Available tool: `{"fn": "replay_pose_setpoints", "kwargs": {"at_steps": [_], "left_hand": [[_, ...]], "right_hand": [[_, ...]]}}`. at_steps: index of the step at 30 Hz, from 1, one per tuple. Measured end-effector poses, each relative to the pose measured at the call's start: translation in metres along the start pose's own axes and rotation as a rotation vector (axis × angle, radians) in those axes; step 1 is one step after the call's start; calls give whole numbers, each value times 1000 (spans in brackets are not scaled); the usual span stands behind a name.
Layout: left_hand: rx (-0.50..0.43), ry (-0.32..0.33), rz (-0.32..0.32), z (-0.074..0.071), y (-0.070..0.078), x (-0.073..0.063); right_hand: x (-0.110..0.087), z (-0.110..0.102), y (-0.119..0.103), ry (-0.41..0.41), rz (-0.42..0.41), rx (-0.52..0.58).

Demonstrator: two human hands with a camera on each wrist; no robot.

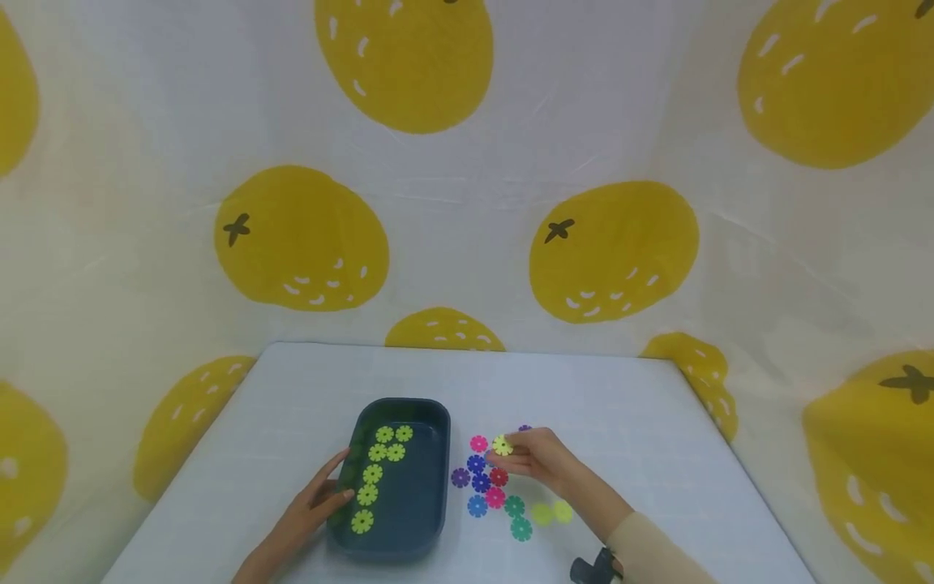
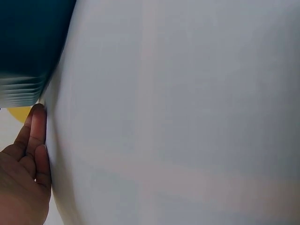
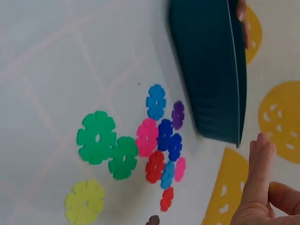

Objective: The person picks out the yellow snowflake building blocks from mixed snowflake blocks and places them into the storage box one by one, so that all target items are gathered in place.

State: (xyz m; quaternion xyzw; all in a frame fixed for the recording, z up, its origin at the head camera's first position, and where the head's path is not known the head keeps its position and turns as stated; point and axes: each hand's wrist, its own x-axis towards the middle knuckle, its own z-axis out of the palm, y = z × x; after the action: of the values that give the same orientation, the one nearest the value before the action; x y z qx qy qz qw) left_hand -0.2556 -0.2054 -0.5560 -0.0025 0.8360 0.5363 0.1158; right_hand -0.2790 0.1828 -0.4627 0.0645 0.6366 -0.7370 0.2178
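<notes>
My right hand [image 1: 541, 456] pinches a yellow flower-shaped plastic disc [image 1: 502, 444] above a loose group of coloured discs; the right wrist view shows the hand [image 3: 257, 190] but hides the disc. At the left, my left hand [image 1: 310, 507] holds the side of a dark teal tray [image 1: 447, 487], thumb over the rim. Its fingers [image 2: 38, 124] lie against the tray's outer side in the left wrist view. Several yellow discs [image 1: 372, 474] lie in the tray, mostly along its left half.
Right of the tray lie blue [image 1: 477, 506], pink [image 1: 494, 497], red [image 1: 499, 477], purple [image 1: 460, 478] and green discs [image 1: 521, 530]. Two yellow discs [image 1: 563, 510] sit under the right forearm. A dark object [image 1: 593, 568] shows by the right sleeve. A lemon-patterned cloth [image 1: 467, 162] hangs behind the white table.
</notes>
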Motion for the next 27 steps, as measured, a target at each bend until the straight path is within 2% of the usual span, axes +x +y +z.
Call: {"fn": "replay_pose_setpoints", "kwargs": {"at_steps": [7, 18, 27], "left_hand": [[-13, -8, 1, 1, -1, 1], [-25, 8, 15, 1, -4, 1], [-27, 8, 21, 1, -2, 1]], "right_hand": [[14, 25, 2, 43, 35, -32], [37, 72, -2, -2, 55, -75], [52, 109, -4, 22, 68, -108]]}}
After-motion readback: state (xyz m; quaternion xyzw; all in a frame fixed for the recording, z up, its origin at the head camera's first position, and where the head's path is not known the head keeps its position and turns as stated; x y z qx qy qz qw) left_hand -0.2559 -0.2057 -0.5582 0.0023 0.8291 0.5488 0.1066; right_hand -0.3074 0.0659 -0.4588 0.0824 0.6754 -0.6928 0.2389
